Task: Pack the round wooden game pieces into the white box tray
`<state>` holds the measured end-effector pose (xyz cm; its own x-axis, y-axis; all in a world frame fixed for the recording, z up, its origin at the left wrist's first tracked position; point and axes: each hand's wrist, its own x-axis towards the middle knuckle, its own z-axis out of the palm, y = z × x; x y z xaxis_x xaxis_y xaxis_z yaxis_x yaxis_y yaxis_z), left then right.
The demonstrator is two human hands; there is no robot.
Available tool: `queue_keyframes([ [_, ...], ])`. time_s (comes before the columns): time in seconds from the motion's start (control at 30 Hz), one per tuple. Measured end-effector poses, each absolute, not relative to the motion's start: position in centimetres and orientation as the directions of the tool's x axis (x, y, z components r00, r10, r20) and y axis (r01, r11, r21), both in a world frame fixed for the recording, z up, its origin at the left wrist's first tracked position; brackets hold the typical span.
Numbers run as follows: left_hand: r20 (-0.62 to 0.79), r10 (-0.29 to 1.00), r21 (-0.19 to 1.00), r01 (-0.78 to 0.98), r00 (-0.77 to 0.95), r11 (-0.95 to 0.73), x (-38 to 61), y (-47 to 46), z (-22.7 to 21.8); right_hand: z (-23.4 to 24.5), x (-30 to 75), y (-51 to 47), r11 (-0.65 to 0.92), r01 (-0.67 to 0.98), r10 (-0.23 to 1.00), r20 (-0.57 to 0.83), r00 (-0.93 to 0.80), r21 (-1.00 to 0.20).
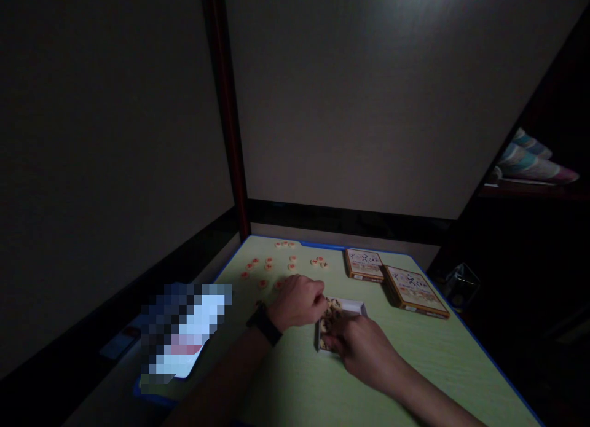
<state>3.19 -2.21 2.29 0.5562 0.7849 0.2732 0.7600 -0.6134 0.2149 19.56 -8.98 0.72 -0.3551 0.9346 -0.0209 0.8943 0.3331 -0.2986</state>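
While the right hand [364, 350] bends into the box [354, 306] of pieces [336, 304] on the table [304, 384], picking seems under way; the left hand [298, 301] curls at its edge, both grips unclear. A light pinch seems called for.

No text legible. Loose round pieces [262, 284] on table [276, 378]: red character-like marks, too small to read. Pieces in tray [327, 324]: dark marks, same. Two flat boxes, left one [365, 262] and right one [412, 287]: big dark lettering on lids, unreadable. Lit screen [196, 335]: pixelated, nothing readable.
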Motion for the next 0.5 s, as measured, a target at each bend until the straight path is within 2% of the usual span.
queue_keyframes([
  [0.13,0.265,0.792,0.223,0.764,0.55,-0.605,3.24,-2.33,2.43,0.69,19.69,-9.08,0.33,0.908,0.938,-0.02,-0.346,-0.258],
  [0.5,0.267,0.79,0.213,0.765,0.552,-0.607,3.24,-2.26,2.28,0.92,19.58,-8.98,0.349,0.904,0.929,-0.038,-0.369,-0.248],
])
